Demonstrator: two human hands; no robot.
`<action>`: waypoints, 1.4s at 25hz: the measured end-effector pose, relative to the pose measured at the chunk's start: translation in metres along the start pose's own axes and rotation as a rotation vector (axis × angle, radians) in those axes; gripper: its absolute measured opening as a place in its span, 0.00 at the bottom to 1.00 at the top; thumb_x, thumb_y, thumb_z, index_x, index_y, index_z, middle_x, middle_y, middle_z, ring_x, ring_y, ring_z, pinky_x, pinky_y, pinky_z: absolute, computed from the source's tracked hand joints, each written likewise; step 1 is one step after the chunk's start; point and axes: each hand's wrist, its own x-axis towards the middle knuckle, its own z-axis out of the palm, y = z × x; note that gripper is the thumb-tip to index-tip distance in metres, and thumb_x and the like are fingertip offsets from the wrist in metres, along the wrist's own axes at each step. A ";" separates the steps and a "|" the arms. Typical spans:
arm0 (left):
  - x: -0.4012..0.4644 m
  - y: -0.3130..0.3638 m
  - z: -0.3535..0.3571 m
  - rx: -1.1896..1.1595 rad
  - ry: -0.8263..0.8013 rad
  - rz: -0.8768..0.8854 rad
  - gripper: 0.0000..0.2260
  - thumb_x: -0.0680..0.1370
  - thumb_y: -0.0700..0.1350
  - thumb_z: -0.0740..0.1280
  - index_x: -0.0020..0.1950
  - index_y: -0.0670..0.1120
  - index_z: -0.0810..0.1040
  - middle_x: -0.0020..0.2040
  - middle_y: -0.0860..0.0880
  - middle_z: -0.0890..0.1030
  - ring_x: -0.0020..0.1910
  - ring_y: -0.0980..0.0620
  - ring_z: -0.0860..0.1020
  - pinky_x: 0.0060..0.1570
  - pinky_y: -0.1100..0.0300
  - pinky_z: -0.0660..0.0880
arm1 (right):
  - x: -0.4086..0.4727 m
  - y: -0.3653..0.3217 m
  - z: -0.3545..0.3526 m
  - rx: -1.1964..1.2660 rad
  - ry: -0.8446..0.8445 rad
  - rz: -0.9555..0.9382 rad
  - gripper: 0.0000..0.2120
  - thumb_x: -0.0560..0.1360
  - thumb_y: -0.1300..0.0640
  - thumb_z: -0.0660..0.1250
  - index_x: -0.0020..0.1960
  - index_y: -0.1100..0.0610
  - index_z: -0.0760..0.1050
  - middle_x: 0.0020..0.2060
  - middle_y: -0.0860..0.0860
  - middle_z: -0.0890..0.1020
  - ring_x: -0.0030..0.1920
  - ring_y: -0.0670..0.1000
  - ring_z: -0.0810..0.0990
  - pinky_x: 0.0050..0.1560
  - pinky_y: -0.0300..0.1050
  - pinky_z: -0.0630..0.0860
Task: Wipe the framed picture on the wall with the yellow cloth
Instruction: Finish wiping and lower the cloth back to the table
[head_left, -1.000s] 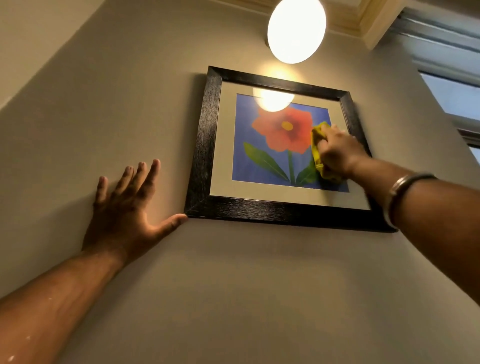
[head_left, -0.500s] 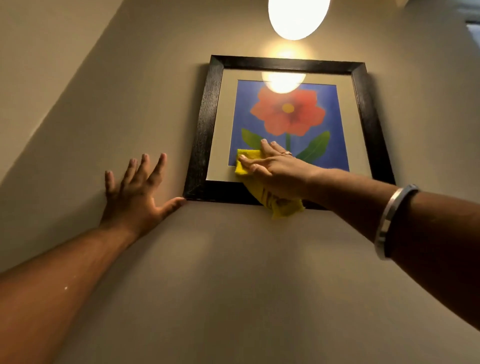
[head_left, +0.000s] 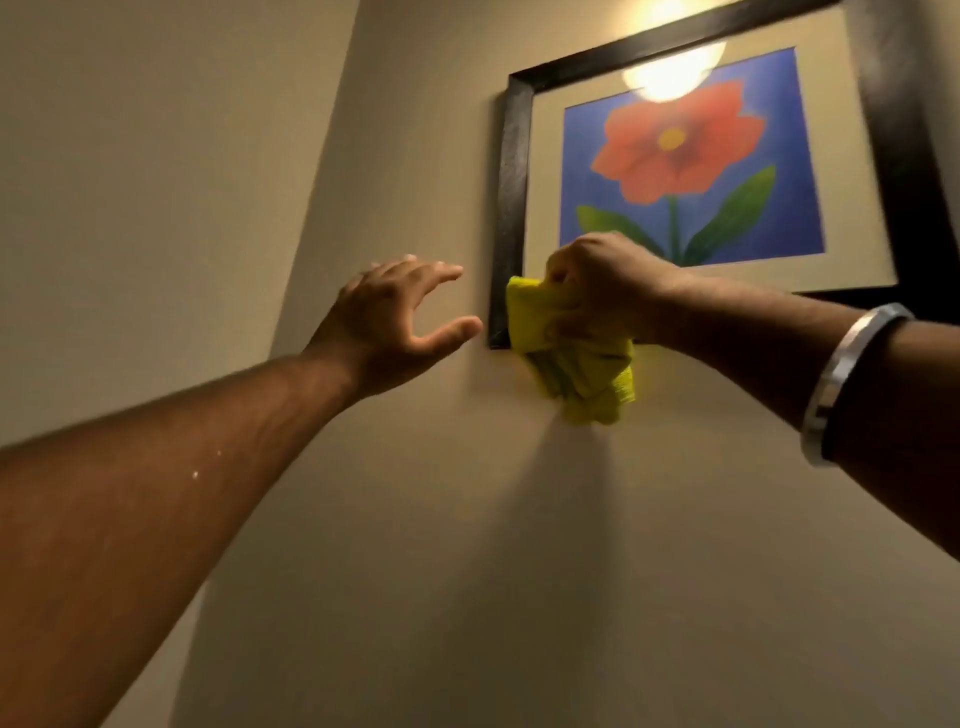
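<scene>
The framed picture (head_left: 514, 171) hangs high on the beige wall: black frame, cream mat, a red flower on blue. My right hand (head_left: 602, 280) is closed on the bunched yellow cloth (head_left: 576, 364) at the frame's lower left corner, and the cloth hangs down past the bottom edge. A silver bangle sits on that wrist. My left hand (head_left: 395, 322) hovers open just left of the frame, fingers spread and curved, holding nothing; whether it touches the wall I cannot tell.
A lamp's glare (head_left: 670, 78) reflects in the glass at the top of the picture. A wall corner (head_left: 322, 182) runs down at the left. Bare wall (head_left: 519, 571) lies below the frame.
My right hand slid the cloth from the right side of the glass to the lower left corner and bunched it. My left hand lifted from flat on the wall. The camera shifted left.
</scene>
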 end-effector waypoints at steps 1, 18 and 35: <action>-0.005 0.001 -0.016 -0.105 -0.087 -0.029 0.36 0.71 0.72 0.60 0.74 0.53 0.65 0.72 0.49 0.73 0.69 0.50 0.70 0.67 0.48 0.68 | -0.005 -0.020 0.007 0.088 -0.065 -0.026 0.13 0.67 0.53 0.76 0.48 0.53 0.76 0.39 0.52 0.76 0.38 0.53 0.75 0.34 0.42 0.69; -0.483 -0.200 -0.194 -0.430 -0.707 -1.207 0.04 0.78 0.42 0.69 0.49 0.42 0.79 0.41 0.45 0.82 0.39 0.54 0.83 0.37 0.60 0.82 | -0.193 -0.519 0.274 1.766 -1.282 0.120 0.17 0.69 0.47 0.71 0.53 0.55 0.76 0.47 0.53 0.83 0.47 0.52 0.83 0.46 0.49 0.80; -1.125 -0.038 -0.100 -0.317 -0.366 -2.582 0.11 0.78 0.34 0.65 0.60 0.39 0.75 0.56 0.38 0.76 0.53 0.41 0.78 0.48 0.43 0.77 | -0.745 -0.807 0.515 1.113 -1.813 0.474 0.12 0.71 0.61 0.69 0.54 0.59 0.78 0.54 0.60 0.82 0.49 0.58 0.78 0.48 0.46 0.73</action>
